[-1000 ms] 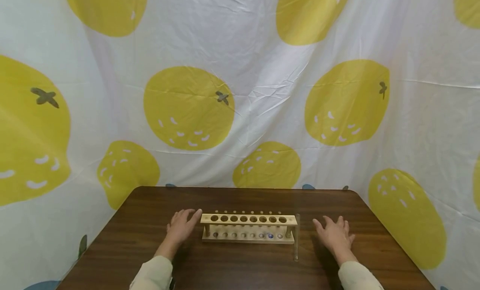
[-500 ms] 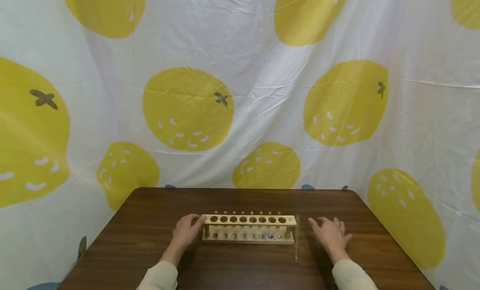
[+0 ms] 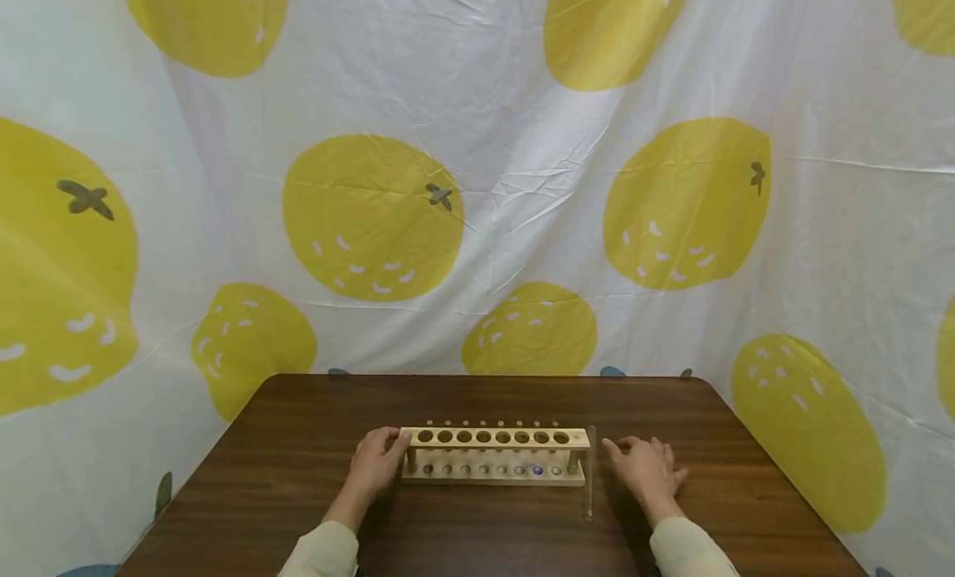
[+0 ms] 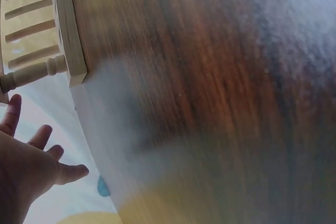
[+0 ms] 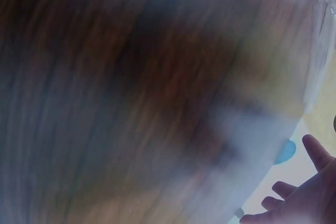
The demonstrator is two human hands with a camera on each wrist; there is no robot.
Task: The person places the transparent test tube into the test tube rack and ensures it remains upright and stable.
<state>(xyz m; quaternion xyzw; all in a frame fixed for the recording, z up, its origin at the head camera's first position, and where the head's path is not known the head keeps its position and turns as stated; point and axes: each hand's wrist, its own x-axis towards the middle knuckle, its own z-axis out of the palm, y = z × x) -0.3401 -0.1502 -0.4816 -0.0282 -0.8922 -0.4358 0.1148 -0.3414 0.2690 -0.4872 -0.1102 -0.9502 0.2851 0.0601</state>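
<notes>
A pale wooden test tube rack (image 3: 492, 480) stands on the table, with a row of round holes along its top bar. My left hand (image 3: 375, 461) holds its left end, thumb at the corner of the top bar. In the left wrist view the other fingers of that left hand (image 4: 31, 166) are spread below the rack's end post (image 4: 34, 73). A clear glass test tube (image 3: 589, 486) lies beside the rack's right end. Just right of it hovers my right hand (image 3: 647, 469), holding nothing, thumb and fingers apart. The tube (image 5: 317, 59) shows blurred in the right wrist view.
The brown wood-grain table (image 3: 477, 540) has a far edge close to a white curtain (image 3: 515, 212) printed with yellow lemons. A small blue round thing (image 3: 538, 470) sits in a hollow of the rack's lower board. Short pegs (image 3: 483, 423) line the rack's back.
My left hand has moved right onto the left end of the rack. My right hand has moved left, closer to the test tube. Rack and tube stay in place.
</notes>
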